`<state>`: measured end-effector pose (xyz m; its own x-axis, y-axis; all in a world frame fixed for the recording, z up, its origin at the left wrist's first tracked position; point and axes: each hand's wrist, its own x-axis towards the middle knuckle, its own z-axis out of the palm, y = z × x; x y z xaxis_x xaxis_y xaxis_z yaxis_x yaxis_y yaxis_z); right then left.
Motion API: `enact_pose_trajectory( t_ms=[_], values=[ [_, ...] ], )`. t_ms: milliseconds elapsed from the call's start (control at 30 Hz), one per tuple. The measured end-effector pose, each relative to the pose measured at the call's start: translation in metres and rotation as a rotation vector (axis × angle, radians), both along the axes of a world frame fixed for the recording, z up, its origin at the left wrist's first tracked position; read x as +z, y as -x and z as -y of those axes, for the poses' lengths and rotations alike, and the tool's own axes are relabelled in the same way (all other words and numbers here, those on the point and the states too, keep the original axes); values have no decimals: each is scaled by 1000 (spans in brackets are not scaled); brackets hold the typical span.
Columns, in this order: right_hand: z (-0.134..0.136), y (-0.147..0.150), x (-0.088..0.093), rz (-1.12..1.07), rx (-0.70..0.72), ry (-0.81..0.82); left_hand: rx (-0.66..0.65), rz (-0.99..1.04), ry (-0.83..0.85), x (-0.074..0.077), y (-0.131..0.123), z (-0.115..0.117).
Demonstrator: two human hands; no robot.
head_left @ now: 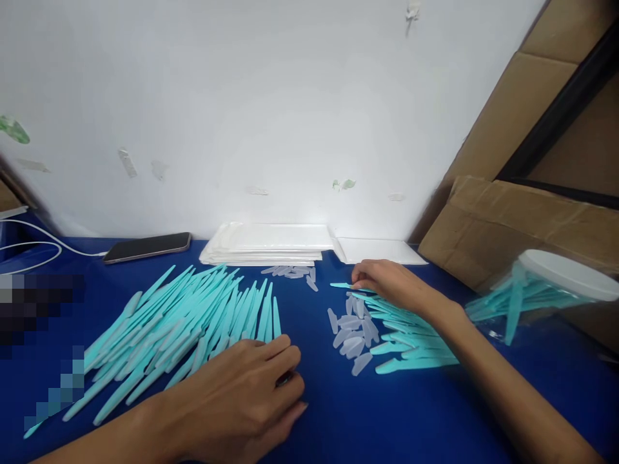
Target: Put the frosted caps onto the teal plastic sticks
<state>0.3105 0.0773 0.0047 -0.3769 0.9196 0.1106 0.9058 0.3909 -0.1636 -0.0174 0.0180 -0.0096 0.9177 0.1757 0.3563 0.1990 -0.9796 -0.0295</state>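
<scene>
My left hand (pixel 251 393) is low over the blue table, its fingers curled with the thumb below. Whatever they may hold is hidden. Beside it fans a large pile of turquoise eyebrow razors (pixel 193 322), many with translucent caps on their blade ends. My right hand (pixel 384 280) reaches to the far side of a smaller row of razors (pixel 416 354) whose blade ends point left. Its fingers are closed on an eyebrow razor (pixel 341 285), the blade tip poking out leftward. Loose translucent blade caps (pixel 355 335) lie between the hands, with more caps (pixel 290 272) farther back.
White padded envelopes (pixel 265 238) are stacked against the wall. A phone (pixel 147 247) with a white cable lies back left. At right, a clear jar with a white lid (pixel 570 274) holds more razors, in front of cardboard (pixel 522 232).
</scene>
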Motion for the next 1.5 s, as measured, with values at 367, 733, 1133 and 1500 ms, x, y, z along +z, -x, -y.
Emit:
enact_pose_trajectory(
  t_ms=[367,733,1133,1500],
  values=[
    [6,20,-6,185,32,-198,12,-5,-11,-3,-1,-1],
    [20,54,-3,157,44,-284,14,54,-50,-2,-3,-3],
    [19,66,-18,128,97,-177,28,59,-36,-3,-2,-4],
    [19,59,-8,77,140,-106,18,69,-44,-5,-2,-5]
  ],
)
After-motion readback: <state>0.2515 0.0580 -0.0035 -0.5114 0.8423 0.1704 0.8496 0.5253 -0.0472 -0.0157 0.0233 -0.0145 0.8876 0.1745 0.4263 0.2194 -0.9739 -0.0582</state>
